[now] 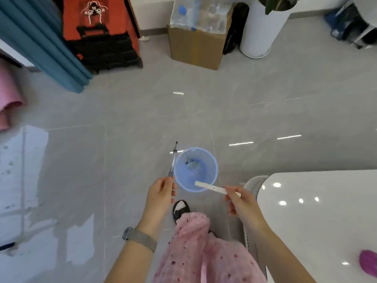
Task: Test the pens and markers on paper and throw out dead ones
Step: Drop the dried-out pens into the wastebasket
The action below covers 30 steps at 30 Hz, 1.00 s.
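A small blue waste bin (pixel 212 160) stands on the grey floor just ahead of my feet, with some scraps at its bottom. My left hand (pixel 161 193) grips a clear pen with a grey grip (pixel 173 160), which points up and away beside the bin's left rim. My right hand (pixel 237 199) pinches a white pen (pixel 212 187) that lies across the bin's near rim, its free end over the opening. No paper is in view.
A glossy white table (pixel 318 221) fills the lower right, with a purple object (pixel 369 262) at its edge. A cardboard box (pixel 195 48), a white planter (pixel 261 31), a red and black case (pixel 102 33) and a blue curtain (pixel 40 41) stand farther back.
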{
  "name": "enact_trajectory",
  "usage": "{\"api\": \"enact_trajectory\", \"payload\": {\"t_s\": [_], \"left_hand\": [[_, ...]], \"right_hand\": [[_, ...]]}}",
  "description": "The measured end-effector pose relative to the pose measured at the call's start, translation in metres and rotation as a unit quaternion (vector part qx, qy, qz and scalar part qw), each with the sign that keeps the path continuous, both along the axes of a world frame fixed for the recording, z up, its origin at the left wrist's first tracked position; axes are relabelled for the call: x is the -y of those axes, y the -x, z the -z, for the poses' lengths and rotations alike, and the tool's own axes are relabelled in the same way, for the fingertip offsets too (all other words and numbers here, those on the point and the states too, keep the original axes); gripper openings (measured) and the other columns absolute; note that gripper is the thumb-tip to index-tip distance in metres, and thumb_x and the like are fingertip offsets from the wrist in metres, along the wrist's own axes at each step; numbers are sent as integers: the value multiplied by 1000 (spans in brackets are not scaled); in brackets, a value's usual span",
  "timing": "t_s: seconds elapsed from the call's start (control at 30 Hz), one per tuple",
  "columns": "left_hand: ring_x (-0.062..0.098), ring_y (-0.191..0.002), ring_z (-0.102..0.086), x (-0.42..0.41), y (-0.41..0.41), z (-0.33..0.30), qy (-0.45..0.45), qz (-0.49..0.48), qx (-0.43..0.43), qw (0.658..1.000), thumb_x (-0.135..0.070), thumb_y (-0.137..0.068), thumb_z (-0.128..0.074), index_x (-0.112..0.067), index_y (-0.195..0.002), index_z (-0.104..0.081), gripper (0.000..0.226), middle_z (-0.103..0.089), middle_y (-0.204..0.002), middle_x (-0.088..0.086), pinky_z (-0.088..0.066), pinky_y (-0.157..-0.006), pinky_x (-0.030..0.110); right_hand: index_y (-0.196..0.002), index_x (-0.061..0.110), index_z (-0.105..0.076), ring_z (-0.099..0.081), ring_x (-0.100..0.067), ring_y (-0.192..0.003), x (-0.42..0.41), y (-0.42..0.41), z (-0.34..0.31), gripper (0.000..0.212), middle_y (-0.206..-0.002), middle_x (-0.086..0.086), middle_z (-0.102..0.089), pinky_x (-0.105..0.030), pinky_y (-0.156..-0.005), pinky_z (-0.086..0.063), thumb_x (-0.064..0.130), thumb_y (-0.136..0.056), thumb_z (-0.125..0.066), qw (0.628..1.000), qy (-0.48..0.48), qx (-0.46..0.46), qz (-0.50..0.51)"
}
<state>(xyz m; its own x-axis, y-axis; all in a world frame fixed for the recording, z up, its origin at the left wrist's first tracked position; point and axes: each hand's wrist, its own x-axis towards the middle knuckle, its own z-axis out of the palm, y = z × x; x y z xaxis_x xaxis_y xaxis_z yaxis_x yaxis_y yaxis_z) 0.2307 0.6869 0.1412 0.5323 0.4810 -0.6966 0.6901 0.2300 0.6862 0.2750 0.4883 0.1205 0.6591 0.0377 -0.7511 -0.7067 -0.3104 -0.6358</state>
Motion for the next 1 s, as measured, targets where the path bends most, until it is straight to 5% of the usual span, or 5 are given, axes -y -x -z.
{"api": "enact_trajectory", "payload": {"t_s": [0.13,0.5,0.77,0.9,1.0], "left_hand": [[15,-54,-43,-16,-19,93,-27,-18,-60,998,-16,-96,-48,-12,-77,-58,21,-53,-68,4,-39,-56,29],[14,-56,-42,6,-6,277,69,-130,-144,979,-15,-95,-48,-8,-85,-61,17,-52,-68,2,-39,-54,26],[13,-64,-48,5,-9,329,51,-126,-157,978,-15,-96,-46,-12,-100,-63,19,-58,-82,-1,-42,-57,25],[12,-59,-47,11,-14,304,40,-97,-149,983,-13,-96,-44,-14,-96,-63,18,-56,-76,-1,-42,-54,23],[14,-62,-50,12,-17,288,-20,25,-153,988,-10,-96,-42,-13,-103,-63,23,-56,-74,-2,-44,-62,29]], "right_hand": [[-82,18,-60,-46,-13,-50,-6,-28,111,21,-68,-1,-59,-19,-44,-37,10,-96,-47,996,85,-18,-30],[-114,1,-52,-59,-37,-95,-59,-79,379,25,-103,-22,-64,-32,-65,-36,14,-98,-37,898,190,41,-396],[-125,6,-53,-44,-33,-120,-67,-73,458,31,-121,-16,-58,-38,-92,-43,12,-96,-40,789,251,34,-560],[-136,12,-49,-47,-27,-124,-51,-65,407,42,-136,-8,-52,-36,-102,-41,7,-94,-50,914,109,161,-356],[-148,29,-28,-32,-22,-137,-34,-61,357,63,-153,-3,-31,-33,-106,-34,11,-94,-56,893,32,238,-380]]}}
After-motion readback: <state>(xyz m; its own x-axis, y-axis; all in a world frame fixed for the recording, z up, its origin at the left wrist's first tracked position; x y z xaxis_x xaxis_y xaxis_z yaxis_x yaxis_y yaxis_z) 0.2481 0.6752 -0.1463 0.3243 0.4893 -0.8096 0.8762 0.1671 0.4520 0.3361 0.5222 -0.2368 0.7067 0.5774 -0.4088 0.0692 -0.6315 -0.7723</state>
